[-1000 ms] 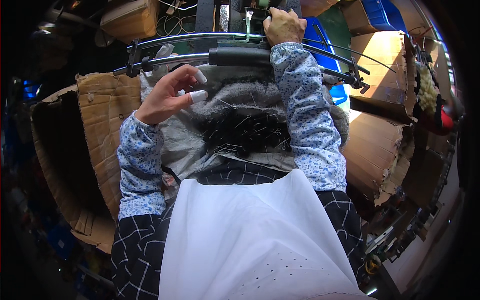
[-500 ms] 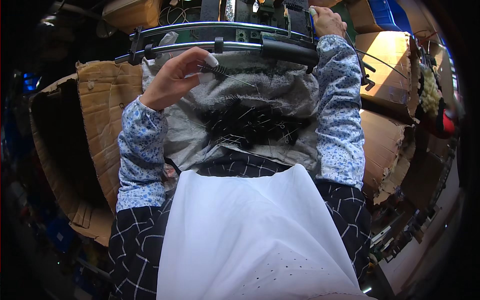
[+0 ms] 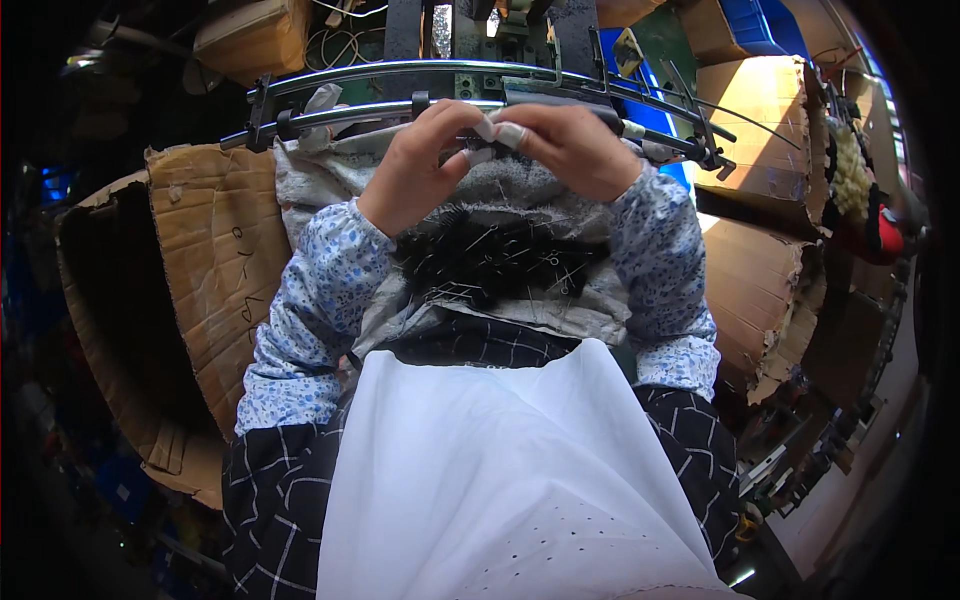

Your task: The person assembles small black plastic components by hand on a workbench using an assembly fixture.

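My left hand (image 3: 422, 165) and my right hand (image 3: 577, 148) meet at the fingertips above a grey cloth (image 3: 312, 178). White coverings wrap some fingertips on both. The left thumb and fingers pinch a small twisted-wire brush, now mostly hidden by the fingers. My right thumb and forefinger are closed beside it; what they hold, if anything, cannot be made out. Below the hands, on the cloth over my lap, lies a pile of black-bristled wire brushes (image 3: 490, 258) with thin metal stems and looped ends.
Curved metal rails (image 3: 350, 75) with black clamps cross just beyond my hands, in front of a machine (image 3: 475, 50). An open cardboard box (image 3: 205, 250) stands at left. More cardboard boxes (image 3: 750, 120) and a blue bin (image 3: 768, 28) are at right.
My right hand has come back from the machine at the upper right to meet the left. My left hand has moved right with the wire brush. The view has shifted slightly.
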Available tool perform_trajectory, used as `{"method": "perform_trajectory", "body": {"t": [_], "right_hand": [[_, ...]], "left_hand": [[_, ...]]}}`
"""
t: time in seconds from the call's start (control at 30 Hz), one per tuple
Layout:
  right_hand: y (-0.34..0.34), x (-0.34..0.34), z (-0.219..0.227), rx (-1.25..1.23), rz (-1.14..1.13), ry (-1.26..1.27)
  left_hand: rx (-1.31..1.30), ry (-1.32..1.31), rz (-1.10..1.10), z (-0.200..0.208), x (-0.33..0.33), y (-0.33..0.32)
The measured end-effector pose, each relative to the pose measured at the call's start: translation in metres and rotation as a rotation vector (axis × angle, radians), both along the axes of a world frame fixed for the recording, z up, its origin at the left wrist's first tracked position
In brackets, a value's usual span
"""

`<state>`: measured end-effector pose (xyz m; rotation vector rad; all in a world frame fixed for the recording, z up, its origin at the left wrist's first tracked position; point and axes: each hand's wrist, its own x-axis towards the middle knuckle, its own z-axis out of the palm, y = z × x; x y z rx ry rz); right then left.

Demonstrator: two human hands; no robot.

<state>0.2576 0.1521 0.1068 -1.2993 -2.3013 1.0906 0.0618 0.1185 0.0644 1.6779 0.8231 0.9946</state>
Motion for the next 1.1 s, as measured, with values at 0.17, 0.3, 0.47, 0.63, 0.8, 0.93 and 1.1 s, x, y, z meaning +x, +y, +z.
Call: {"method": "perform_trajectory", "body": {"t": [0.17, 0.3, 0.47, 0.63, 0.8, 0.93, 1.1], "right_hand": [[0.0, -0.005, -0.012, -0.011, -0.053, 0.198], [0.065, 0.034, -0.036, 0.819, -0.485, -0.403], [0.097, 0.047, -0.063, 0.95, -0.485, -0.669], [0.101, 0.045, -0.065, 0.912, -0.483, -0.667], [0.102, 0.047, -0.066, 0.814, -0.474, -0.609], [0.109, 0.052, -0.068, 0.8, -0.441, -0.577], [0.092, 0.059, -0.059, 0.633, -0.588, -0.683]], "left_hand": [[-0.151, -0.095, 0.19, 0.006, -0.005, -0.011], [-0.19, 0.485, -0.185, -0.007, -0.013, -0.025], [0.01, 0.825, -0.299, -0.038, -0.004, -0.041], [-0.07, 0.832, -0.328, -0.045, -0.004, -0.035], [-0.204, 0.867, -0.387, -0.038, -0.001, -0.032], [-0.288, 0.739, -0.384, -0.029, -0.004, -0.028], [-0.237, 0.429, -0.208, -0.007, -0.024, -0.022]]}}
